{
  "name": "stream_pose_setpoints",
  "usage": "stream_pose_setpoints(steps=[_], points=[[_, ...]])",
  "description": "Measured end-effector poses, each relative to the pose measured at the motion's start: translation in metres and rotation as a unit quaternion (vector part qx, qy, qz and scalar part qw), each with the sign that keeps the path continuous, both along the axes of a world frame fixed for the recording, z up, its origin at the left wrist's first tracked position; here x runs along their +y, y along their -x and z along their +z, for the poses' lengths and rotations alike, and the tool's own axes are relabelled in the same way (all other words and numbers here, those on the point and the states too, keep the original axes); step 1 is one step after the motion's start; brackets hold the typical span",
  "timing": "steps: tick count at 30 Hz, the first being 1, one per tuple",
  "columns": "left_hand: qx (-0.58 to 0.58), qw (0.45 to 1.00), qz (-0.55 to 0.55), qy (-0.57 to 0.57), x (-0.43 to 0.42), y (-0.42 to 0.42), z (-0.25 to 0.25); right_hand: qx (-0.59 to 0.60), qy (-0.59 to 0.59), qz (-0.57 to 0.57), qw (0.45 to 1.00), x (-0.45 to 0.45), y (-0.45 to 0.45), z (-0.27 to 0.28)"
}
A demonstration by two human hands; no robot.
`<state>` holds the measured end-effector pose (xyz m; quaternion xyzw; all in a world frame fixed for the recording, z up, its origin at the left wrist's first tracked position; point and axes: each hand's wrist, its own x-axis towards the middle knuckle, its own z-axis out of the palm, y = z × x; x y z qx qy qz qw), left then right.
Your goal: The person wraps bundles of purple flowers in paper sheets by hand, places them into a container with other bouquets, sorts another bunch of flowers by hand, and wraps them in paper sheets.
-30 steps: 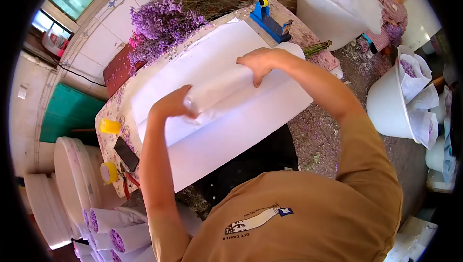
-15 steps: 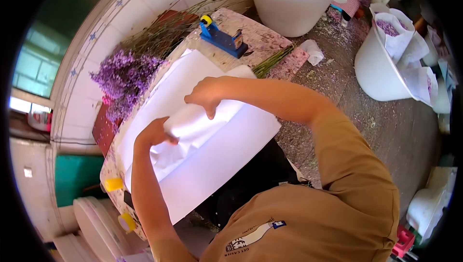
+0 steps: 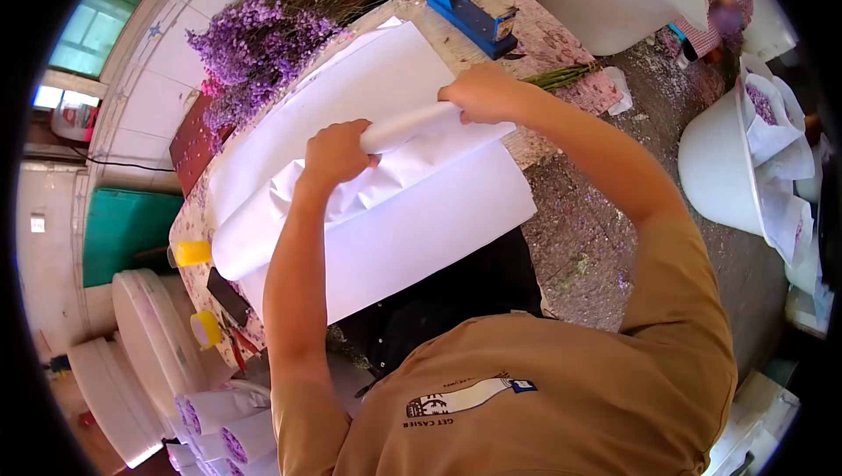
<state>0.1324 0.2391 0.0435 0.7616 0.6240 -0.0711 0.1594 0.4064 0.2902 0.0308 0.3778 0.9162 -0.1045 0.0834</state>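
A sheet of white wrapping paper point(image 3: 408, 128) is curled into a loose, creased roll across my lap and the table edge. My left hand point(image 3: 339, 153) is closed round the roll near its middle. Toward its far right end, my right hand point(image 3: 478, 95) grips the same roll, fingers tucked under. Whether anything lies inside the roll is hidden. Beneath it is a stack of flat white sheets point(image 3: 438, 222). A bunch of purple flowers point(image 3: 254, 46) rests on the table beyond the paper, and a blue tape dispenser point(image 3: 474, 20) stands past my right hand.
Cut green stems point(image 3: 561, 75) lie by the table's right corner. Yellow tape rolls point(image 3: 191, 253) and a dark flat object point(image 3: 230, 296) are at the left edge. White tubs point(image 3: 719, 160) stand on the right; wrapped bunches point(image 3: 246, 436) sit lower left. Another person point(image 3: 724, 7) is at upper right.
Both hands have moved from pressing on the paper, apart, to gripping its rolled edge. The paper is now curled more tightly between them. The view has shifted.
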Motion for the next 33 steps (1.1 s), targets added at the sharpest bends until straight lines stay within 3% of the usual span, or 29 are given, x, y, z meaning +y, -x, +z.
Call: stream_pose_setpoints(steps=[1, 3, 4, 5, 7, 11, 12, 14, 19, 22, 23, 25, 29, 31, 33], points=[[-0.002, 1.000, 0.002, 0.001, -0.006, -0.004, -0.004, 0.009, -0.017, -0.016, 1.000, -0.004, -0.003, -0.001], [0.014, 0.994, -0.021, -0.102, -0.026, -0.006, -0.021, 0.022, -0.065, -0.026, 0.997, -0.018, -0.008, -0.020], [0.043, 0.984, -0.043, -0.168, -0.036, -0.004, -0.037, 0.038, -0.113, -0.036, 0.992, -0.028, -0.009, -0.033], [0.002, 0.947, -0.096, -0.305, -0.045, 0.001, -0.059, 0.036, -0.113, -0.036, 0.992, -0.038, -0.012, -0.045], [0.034, 0.907, -0.114, -0.403, -0.062, -0.006, -0.078, 0.198, -0.341, -0.019, 0.919, -0.062, -0.017, -0.068], [0.025, 0.964, -0.073, -0.256, -0.099, -0.066, -0.058, 0.127, -0.331, -0.040, 0.934, -0.091, -0.023, -0.080], [0.008, 0.965, -0.072, -0.252, -0.098, -0.075, -0.071, 0.126, -0.331, -0.040, 0.934, -0.095, -0.022, -0.078], [0.012, 0.962, -0.076, -0.262, -0.090, -0.082, -0.073, 0.163, -0.203, -0.052, 0.964, -0.101, -0.026, -0.067], [0.029, 0.961, -0.124, -0.247, -0.059, -0.074, -0.049, 0.112, -0.164, -0.021, 0.980, -0.077, -0.029, -0.044], [-0.104, 0.939, -0.215, -0.246, -0.015, -0.046, -0.041, 0.143, -0.149, 0.000, 0.979, -0.043, -0.029, -0.048], [-0.077, 0.971, -0.187, -0.128, -0.002, -0.046, -0.021, 0.141, -0.153, -0.004, 0.978, -0.029, -0.027, -0.039], [-0.101, 0.971, -0.210, -0.054, 0.031, -0.036, -0.015, 0.055, 0.022, -0.049, 0.997, -0.003, -0.018, -0.024], [-0.099, 0.970, -0.216, -0.048, 0.065, -0.029, -0.024, 0.059, -0.002, -0.060, 0.996, 0.023, -0.007, -0.052], [-0.054, 0.969, -0.227, -0.084, 0.062, -0.030, -0.043, 0.142, -0.321, 0.002, 0.936, 0.022, -0.010, -0.089], [0.037, 0.913, -0.304, -0.270, 0.046, -0.029, -0.059, 0.172, -0.285, -0.001, 0.943, 0.003, -0.012, -0.080]])
